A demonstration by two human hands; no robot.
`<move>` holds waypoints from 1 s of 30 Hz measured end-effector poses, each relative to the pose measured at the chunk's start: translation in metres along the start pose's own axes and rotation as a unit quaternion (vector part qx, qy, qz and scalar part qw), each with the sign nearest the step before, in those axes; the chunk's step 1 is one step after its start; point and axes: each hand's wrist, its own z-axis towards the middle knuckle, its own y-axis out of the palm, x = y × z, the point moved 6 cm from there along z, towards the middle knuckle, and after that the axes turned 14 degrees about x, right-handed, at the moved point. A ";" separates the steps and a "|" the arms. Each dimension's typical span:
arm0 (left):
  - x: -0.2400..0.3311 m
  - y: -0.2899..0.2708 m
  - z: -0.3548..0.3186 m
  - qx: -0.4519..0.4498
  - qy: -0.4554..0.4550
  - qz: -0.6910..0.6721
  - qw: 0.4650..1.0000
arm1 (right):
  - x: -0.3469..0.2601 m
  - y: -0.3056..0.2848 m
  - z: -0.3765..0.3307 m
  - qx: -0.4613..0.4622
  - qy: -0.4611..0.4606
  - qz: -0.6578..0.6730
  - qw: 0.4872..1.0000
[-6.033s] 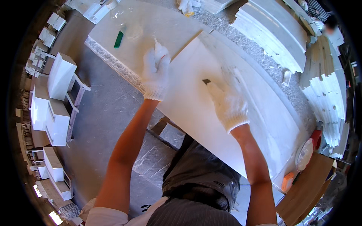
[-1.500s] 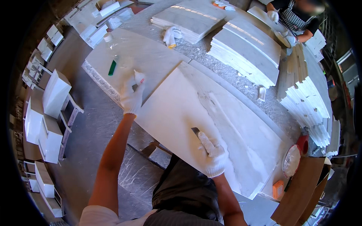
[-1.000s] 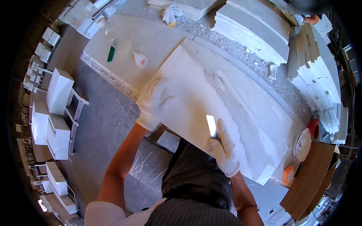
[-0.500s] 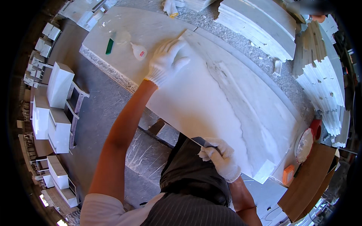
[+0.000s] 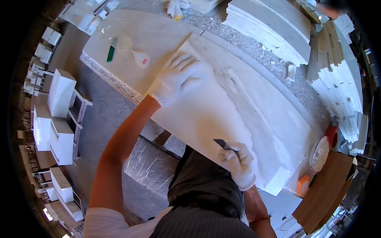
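Note:
A long white marble slab (image 5: 206, 115) with grey veining lies in front of me on a larger pale slab (image 5: 131, 23). My left hand (image 5: 178, 77), in a white knit glove, rests on its far left part, fingers stretched out and holding nothing. My right hand (image 5: 240, 164), gloved likewise, is closed around a dark flat blade (image 5: 220, 143) over the slab's near edge. The blade's angled tip points left; the glove hides the rest, and contact with the stone cannot be made out. A small white marble piece (image 5: 278, 180) sits at the slab's right end.
Beyond my left hand are a white squeeze bottle (image 5: 141, 59), a green block (image 5: 110, 53) and a clear bottle (image 5: 106, 31). Rightward stand a round tub (image 5: 319, 154), an orange block (image 5: 303, 185) and a cardboard box (image 5: 323, 192). Stacked slabs (image 5: 270, 29) rise at the back.
My right hand has brought the blade from beside the slab's near edge to over its surface, with the tip turned more outward. My left hand has slid slightly toward me, its fingers still spread.

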 end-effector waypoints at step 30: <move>0.022 -0.015 -0.019 -0.128 0.191 -0.045 0.972 | -0.005 -0.055 0.019 0.116 0.005 0.006 0.993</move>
